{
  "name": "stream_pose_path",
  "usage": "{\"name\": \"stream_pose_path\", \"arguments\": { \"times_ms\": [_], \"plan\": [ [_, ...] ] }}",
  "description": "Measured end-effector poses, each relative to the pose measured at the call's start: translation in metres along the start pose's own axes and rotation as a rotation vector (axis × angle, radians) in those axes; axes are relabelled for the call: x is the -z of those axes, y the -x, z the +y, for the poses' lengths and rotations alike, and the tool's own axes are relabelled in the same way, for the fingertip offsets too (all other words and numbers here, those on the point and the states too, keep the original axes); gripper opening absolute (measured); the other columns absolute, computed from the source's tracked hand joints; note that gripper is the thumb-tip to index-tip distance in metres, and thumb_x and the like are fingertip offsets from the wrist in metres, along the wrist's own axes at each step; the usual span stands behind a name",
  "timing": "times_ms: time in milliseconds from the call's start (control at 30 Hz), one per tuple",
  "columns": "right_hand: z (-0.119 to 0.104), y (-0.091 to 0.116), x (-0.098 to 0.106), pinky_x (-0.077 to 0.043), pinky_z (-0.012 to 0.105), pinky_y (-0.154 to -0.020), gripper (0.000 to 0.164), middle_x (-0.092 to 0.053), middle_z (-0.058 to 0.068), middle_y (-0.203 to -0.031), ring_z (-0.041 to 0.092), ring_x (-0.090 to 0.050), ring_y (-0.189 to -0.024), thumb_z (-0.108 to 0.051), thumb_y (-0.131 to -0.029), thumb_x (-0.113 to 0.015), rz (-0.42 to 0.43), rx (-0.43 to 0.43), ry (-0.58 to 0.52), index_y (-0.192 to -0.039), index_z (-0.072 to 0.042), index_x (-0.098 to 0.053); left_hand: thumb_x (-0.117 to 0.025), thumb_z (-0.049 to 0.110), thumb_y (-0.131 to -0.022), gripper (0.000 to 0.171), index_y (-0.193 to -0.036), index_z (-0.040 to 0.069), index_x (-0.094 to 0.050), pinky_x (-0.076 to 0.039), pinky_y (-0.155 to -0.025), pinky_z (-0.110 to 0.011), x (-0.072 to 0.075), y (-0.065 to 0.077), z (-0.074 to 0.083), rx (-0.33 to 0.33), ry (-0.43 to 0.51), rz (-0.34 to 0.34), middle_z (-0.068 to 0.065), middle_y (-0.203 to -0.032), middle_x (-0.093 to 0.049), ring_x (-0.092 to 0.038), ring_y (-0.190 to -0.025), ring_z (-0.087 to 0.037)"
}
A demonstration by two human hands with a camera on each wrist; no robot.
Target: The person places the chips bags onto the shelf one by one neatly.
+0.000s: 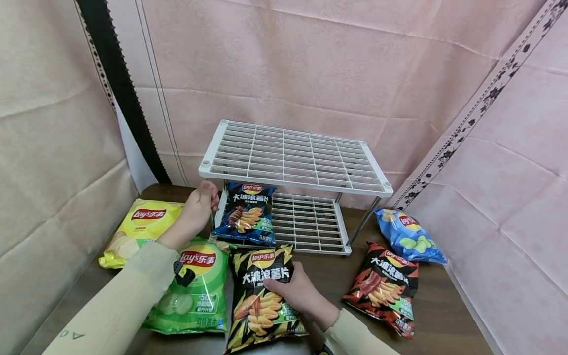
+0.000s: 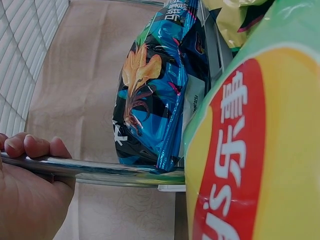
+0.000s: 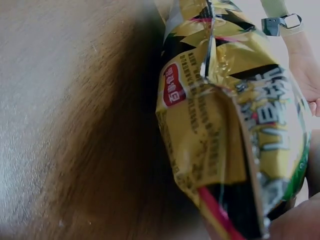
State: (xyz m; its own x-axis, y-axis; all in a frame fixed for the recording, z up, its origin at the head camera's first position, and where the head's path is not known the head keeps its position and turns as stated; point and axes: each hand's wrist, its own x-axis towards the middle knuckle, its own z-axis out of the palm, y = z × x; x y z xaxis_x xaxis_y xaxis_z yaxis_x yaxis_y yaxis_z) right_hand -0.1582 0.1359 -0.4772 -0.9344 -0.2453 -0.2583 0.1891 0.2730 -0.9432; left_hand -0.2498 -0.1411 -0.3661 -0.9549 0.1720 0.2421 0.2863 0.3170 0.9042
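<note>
So I'm gripping a gold-black bag by its right edge with my right hand, thumb pressing on the front just below the big white lettering. It's sitting right in front of the rack, over the desk, just beside the green bag; can't tell if its underside is touching the wood.

Looks-wise, it's showing a red-and-yellow Lay's logo up top, ridged golden chips with a reddish-brown piece of meat, and a green patch low on the right. The foil's shining and puffing out, and the right wrist view is catching a gold side with a red label and blurry small print.

Meanwhile my left hand is wrapping its fingers round the rack's metal post, and a blue-black bag is leaning back on the lower shelf.
</note>
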Motion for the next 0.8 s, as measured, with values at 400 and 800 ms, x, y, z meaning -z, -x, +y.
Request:
{"name": "stream_pose_path", "arguments": {
  "times_ms": [400,800],
  "plan": [
    [-0.001,0.013,0.016,-0.052,0.037,-0.079,0.085,-0.049,0.019,-0.121,0.023,-0.062,-0.093,-0.030,-0.082,-0.080,0.053,0.023,-0.008,-0.138,0.001,-0.024,-0.010,0.049,-0.102,0.058,-0.095,0.001,-0.041,-0.038,-0.077,-0.036,-0.002,-0.018,-0.044,-0.031,-0.028,0.032,-0.017,-0.083,-0.042,-0.046,-0.080,-0.031],
    [-0.019,0.024,0.050,-0.050,0.041,-0.085,0.093,-0.045,0.021,-0.133,0.027,-0.058,-0.106,-0.040,-0.083,-0.076,0.086,0.022,0.055,-0.146,-0.004,-0.018,-0.010,0.050,-0.102,0.058,-0.097,0.001,-0.041,-0.038,-0.077,-0.036,-0.001,-0.018,-0.040,-0.024,-0.034,0.017,-0.017,-0.084,-0.043,-0.047,-0.082,-0.030]
  ]
}}
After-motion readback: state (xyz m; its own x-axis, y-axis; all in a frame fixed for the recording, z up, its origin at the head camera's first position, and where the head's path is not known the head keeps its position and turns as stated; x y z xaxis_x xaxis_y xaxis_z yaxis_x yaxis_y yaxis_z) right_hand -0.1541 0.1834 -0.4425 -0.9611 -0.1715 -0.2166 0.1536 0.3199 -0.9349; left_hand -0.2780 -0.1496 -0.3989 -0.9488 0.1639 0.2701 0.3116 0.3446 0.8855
